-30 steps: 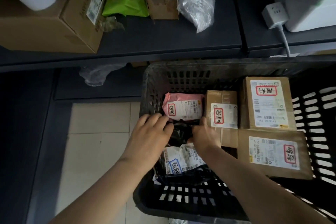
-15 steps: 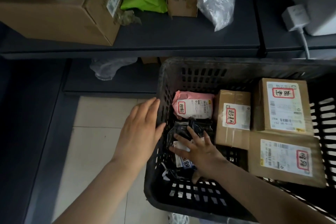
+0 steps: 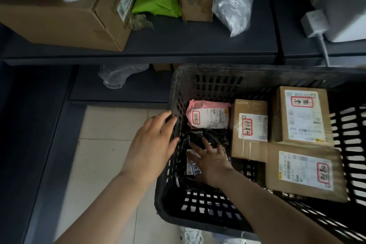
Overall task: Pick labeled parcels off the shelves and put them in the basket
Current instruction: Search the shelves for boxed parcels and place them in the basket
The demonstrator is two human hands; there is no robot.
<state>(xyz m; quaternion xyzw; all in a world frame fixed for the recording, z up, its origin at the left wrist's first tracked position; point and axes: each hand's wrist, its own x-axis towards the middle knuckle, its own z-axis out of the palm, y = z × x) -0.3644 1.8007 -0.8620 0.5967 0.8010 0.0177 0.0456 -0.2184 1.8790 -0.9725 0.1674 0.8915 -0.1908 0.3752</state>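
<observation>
Already, five labeled parcels are lodged in the basket (image 3: 179, 93). A black plastic-wrapped parcel (image 3: 213, 137) lies at the basket's left end, its white label partly covered by the right hand (image 3: 213, 162). Just beyond it a pink mailer (image 3: 208, 116) is laid, and to the right three cartons are packed close together: a small cardboard box (image 3: 249, 128), a taller box (image 3: 303, 115) and a flat box (image 3: 305, 172), each with a red-framed handwritten tag facing up.

The placing of the black parcel is judged to be all but finished, with only the release left. More work appears to be left on the upper shelf (image 3: 178, 47), where a green mailer (image 3: 158, 1), a small brown carton (image 3: 195, 2), a crinkled silver bag (image 3: 231, 4) and a large cardboard box (image 3: 59, 18) are seen. Whether all of these are meant for picking cannot be told. A clear plastic bag (image 3: 120, 75) is tucked on the lower shelf.

The right hand is reached down into the basket, palm down, its fingers (image 3: 196, 148) spread and laid flat on the black parcel; nothing is pinched. The left hand (image 3: 152, 144) is held outside the basket, its fingers (image 3: 166, 119) straight, close together and set against the left wall, apparently steadying it.
</observation>
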